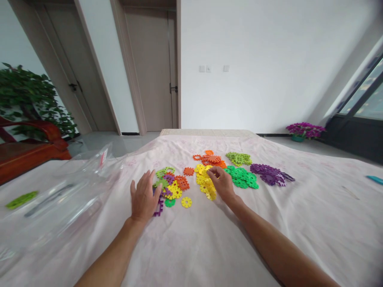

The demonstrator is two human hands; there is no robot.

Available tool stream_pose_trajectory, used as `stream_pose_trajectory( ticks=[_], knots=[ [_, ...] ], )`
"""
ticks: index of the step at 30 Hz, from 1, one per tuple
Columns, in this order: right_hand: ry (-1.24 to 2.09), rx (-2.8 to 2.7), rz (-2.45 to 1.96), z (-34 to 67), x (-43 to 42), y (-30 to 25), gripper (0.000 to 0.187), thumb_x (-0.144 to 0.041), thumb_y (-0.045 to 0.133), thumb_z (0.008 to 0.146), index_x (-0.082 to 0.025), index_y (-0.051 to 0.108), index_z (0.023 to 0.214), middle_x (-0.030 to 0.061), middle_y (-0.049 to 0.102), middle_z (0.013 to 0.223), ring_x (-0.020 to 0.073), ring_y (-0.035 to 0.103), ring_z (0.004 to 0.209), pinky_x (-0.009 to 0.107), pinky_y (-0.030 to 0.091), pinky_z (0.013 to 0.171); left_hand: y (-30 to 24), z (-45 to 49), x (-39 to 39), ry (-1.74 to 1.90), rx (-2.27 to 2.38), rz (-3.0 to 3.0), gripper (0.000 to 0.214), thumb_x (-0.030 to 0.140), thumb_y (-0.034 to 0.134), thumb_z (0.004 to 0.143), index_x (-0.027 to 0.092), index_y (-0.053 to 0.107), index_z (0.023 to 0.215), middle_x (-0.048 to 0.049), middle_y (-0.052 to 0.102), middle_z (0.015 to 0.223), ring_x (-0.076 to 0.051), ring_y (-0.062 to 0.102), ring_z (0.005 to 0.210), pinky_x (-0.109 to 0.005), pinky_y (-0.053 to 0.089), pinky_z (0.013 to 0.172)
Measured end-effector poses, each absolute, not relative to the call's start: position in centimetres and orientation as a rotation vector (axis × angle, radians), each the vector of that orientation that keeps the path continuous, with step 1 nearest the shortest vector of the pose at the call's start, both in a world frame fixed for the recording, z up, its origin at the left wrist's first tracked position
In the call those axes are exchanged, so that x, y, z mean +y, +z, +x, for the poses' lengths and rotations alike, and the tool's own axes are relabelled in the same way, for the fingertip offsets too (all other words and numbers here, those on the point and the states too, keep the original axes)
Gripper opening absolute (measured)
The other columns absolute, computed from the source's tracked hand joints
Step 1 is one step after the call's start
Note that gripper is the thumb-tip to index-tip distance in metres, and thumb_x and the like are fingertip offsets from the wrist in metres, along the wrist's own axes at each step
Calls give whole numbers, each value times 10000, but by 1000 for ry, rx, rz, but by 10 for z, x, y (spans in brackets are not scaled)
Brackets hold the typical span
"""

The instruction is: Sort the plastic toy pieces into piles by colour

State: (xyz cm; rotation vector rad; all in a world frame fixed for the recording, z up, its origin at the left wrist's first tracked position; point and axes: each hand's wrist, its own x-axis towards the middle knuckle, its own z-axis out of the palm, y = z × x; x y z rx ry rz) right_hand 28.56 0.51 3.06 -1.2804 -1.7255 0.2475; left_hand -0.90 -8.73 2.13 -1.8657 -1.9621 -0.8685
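My left hand (144,196) is open, its fingers spread at the left edge of a mixed pile of flat plastic interlocking pieces (177,192) in yellow, orange, purple and green. A single yellow disc (186,202) lies apart, just right of that pile. Over the yellow pile (203,184), my right hand (223,183) is closed in a pinch at its upper right side. Whatever is between those fingertips is hidden against the yellow pieces. Around the right hand lie sorted piles: orange (213,160) behind, green (243,177) to the right, and light green (238,158) and purple (269,174) farther out.
A clear plastic bag (68,195) spreads over the left of the cloth-covered table (191,247), with a light green piece (21,200) at its far left. A blue object (374,179) lies at the right edge. A wooden chair (36,147) stands at left.
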Motion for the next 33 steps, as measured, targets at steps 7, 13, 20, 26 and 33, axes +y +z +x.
stream_pose_trajectory(
  ticks=[7,13,20,26,33],
  knots=[
    [159,-1979,-1181,288,-6,31,160,-300,544,906,-217,682,903,26,643,909,134,584,742,252,419,694,8,-50,-70,-705,-2455,-1659,427,349,360,949,201,516,1318,-132,574,1350,-271,508,1247,-548,265,1081],
    [418,-2495,-838,253,-37,35,236,-422,678,838,-251,684,1000,8,645,939,141,589,814,240,419,705,1,-52,-67,-558,-2321,-1849,363,314,371,945,240,631,1187,-93,586,1334,-236,487,1265,-431,349,1028],
    [232,-2696,-717,246,-43,34,306,-461,482,961,-227,677,989,48,649,923,169,582,878,269,413,756,-2,-52,-65,-548,-2286,-1870,376,304,366,944,237,619,1213,-79,585,1333,-224,495,1254,-389,358,1024],
    [176,-2545,-837,252,-36,23,347,-341,354,1019,-198,669,988,68,669,877,156,600,806,260,433,744,-1,-51,-66,-549,-2277,-1895,387,302,346,948,232,614,1217,-73,587,1329,-227,495,1254,-393,353,1033],
    [53,-2227,-1082,270,-18,23,259,-335,446,981,-221,676,1013,59,703,929,173,634,848,267,443,769,-2,-52,-66,-532,-2255,-1910,393,294,341,946,232,614,1222,-77,585,1337,-222,493,1259,-393,353,1037]
  ],
)
